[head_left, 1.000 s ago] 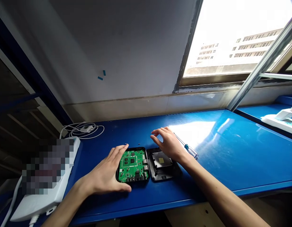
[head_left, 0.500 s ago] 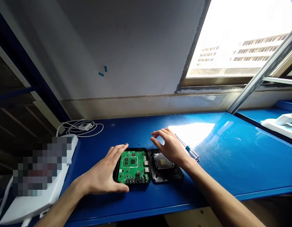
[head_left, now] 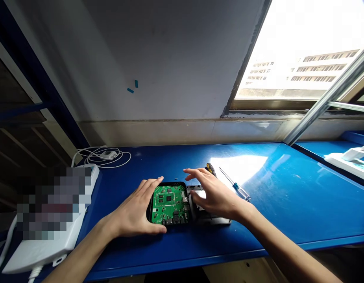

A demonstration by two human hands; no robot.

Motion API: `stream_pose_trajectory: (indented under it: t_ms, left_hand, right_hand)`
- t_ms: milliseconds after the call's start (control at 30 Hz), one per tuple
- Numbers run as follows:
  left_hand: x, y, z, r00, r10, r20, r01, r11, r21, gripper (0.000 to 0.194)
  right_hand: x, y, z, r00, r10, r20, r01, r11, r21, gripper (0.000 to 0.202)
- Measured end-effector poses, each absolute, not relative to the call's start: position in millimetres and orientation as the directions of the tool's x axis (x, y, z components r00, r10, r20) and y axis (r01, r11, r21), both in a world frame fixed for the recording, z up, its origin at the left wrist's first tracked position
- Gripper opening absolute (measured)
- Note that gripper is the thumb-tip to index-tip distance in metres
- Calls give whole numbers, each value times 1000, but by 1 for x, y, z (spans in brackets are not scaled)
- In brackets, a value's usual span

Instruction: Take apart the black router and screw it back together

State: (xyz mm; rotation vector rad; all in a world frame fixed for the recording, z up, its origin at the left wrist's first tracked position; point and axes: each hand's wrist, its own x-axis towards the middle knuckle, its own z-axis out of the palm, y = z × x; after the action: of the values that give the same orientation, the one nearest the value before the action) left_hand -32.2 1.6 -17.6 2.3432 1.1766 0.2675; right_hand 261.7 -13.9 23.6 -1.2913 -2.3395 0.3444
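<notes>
My left hand (head_left: 137, 210) spans the left side of a shallow black case (head_left: 187, 223), thumb at its front edge and fingertips at its back edge, gripping it. Inside the case lies a green circuit board (head_left: 167, 210) with chips and several ports along its right and front sides. Over the black cover (head_left: 220, 222) at the case's right is my right hand (head_left: 215, 196), fingers apart and curved. Its thumb reaches down by the cover's left part; whether it touches is hard to tell. The hand hides much of the cover and its metal plate.
Right of my right hand lies a screwdriver (head_left: 241, 191), with a yellow-and-black object (head_left: 210, 169) behind the hand. A tiny dark screw-like piece (head_left: 176, 179) sits behind the case. At left are a white device (head_left: 52, 249), partly blurred out, and a coiled white cable (head_left: 122, 157).
My right hand has come down and slightly forward over the cover, whose plate now looks brighter. The yellow-and-black object has come into view. My left hand stays on the case; the view has shifted slightly.
</notes>
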Motion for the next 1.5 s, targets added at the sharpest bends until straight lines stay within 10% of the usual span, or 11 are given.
stream_pose_trajectory:
  t_ms: [367,1500]
  left_hand:
    - [-29,2,-13,606,795,-4,671,-509,540,125]
    - [-31,5,-20,605,795,40,648,-521,555,128]
  right_hand:
    - [249,-40,37,-595,804,7,788,585,-190,61]
    - [235,-37,38,-513,856,-63,849,494,-189,54]
